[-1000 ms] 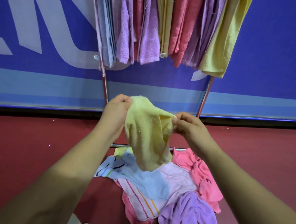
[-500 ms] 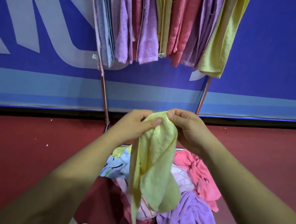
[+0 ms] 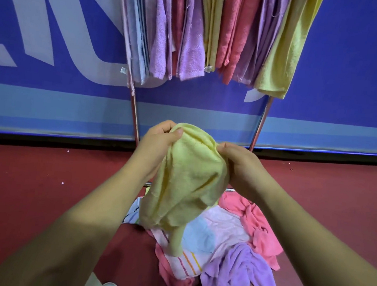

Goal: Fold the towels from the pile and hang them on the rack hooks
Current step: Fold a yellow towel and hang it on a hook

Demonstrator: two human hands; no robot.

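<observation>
The left hand point(image 3: 157, 144) and right hand point(image 3: 238, 163), slightly apart, each pinch the bunched top of the yellow towel point(image 3: 186, 184), held above the pile point(image 3: 226, 238). With the corners lost in the bunching, the fold may come out crooked. The red floor point(image 3: 29, 185) carries the crowded rack point(image 3: 135, 112) at its far edge, against a blue wall point(image 3: 351, 66).

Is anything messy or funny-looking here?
Only the pile: unfolded towels lie crumpled on the red floor below the rack. The yellow towel held between left hand and right hand is bunched, not folded yet. The hanging towels look tidy.
</observation>
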